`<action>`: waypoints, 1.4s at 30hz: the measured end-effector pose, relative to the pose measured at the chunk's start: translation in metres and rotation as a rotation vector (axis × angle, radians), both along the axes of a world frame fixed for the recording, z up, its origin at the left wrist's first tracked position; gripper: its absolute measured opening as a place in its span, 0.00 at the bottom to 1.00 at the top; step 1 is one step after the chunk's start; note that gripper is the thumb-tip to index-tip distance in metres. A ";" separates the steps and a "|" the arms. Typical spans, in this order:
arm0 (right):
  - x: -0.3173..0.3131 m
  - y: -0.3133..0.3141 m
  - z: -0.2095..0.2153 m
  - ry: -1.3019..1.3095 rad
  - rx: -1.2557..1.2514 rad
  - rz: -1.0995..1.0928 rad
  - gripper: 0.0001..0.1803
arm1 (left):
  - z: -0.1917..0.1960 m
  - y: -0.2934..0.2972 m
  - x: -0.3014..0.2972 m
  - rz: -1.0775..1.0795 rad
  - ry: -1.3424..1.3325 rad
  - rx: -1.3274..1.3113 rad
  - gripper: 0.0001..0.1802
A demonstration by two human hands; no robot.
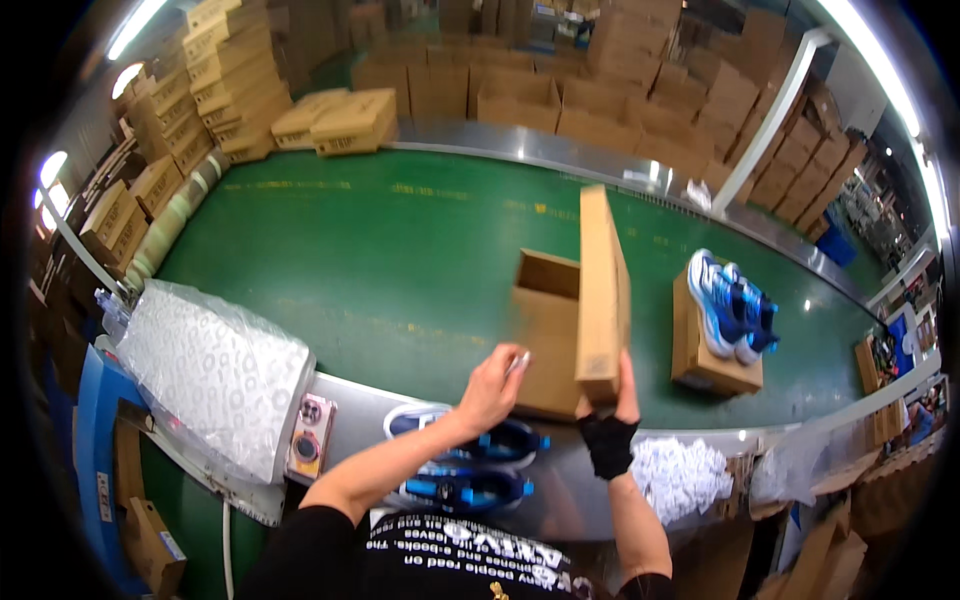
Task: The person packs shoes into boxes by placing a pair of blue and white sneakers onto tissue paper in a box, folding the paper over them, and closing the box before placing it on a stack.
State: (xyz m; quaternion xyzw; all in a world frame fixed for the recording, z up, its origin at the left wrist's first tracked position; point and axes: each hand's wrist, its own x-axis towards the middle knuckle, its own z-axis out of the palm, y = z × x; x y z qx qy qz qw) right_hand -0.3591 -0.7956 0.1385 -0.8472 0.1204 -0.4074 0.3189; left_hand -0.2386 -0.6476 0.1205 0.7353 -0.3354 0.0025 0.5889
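Observation:
An open cardboard shoebox (548, 330) stands on the green belt in front of me. My right hand (608, 405), in a black fingerless glove, grips the near end of its lid (600, 290), which is raised on edge at the box's right side. My left hand (490, 385) is at the box's near left corner, its fingers pinched on a small whitish piece too small to name. Beneath my left forearm, a blue and white sneaker (510, 440) and a second sneaker (480, 488) lie on the metal ledge, partly covered by the arm.
Right on the belt (400, 230), a pair of blue sneakers (725, 310) rests on a closed shoebox (700, 350). Small white packets (680, 478) are heaped on the ledge. Patterned wrapping paper (215, 370) and a phone (311, 435) lie left. Shoebox stacks (230, 75) rise far left.

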 end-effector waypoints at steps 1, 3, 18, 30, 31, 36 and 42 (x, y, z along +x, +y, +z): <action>-0.004 0.000 -0.001 -0.136 0.321 0.088 0.37 | 0.000 -0.002 0.003 -0.023 -0.127 0.079 0.10; -0.009 -0.009 0.007 -0.378 0.790 0.139 0.28 | -0.013 -0.005 0.026 -0.060 -0.329 0.233 0.13; -0.075 0.015 -0.115 0.535 0.999 0.060 0.19 | -0.061 0.227 0.105 0.669 -0.370 0.303 0.13; 0.044 0.068 0.006 0.695 0.379 0.478 0.18 | -0.115 0.429 0.084 1.105 0.260 1.168 0.22; 0.061 0.073 -0.005 0.662 0.205 0.519 0.20 | -0.109 0.424 0.086 1.127 0.082 1.142 0.15; 0.125 0.116 -0.047 1.078 -0.369 0.772 0.25 | -0.088 0.454 0.108 1.286 -0.050 0.982 0.09; 0.133 0.122 -0.047 1.154 -0.443 0.785 0.25 | 0.060 0.388 0.133 1.126 -0.222 0.412 0.10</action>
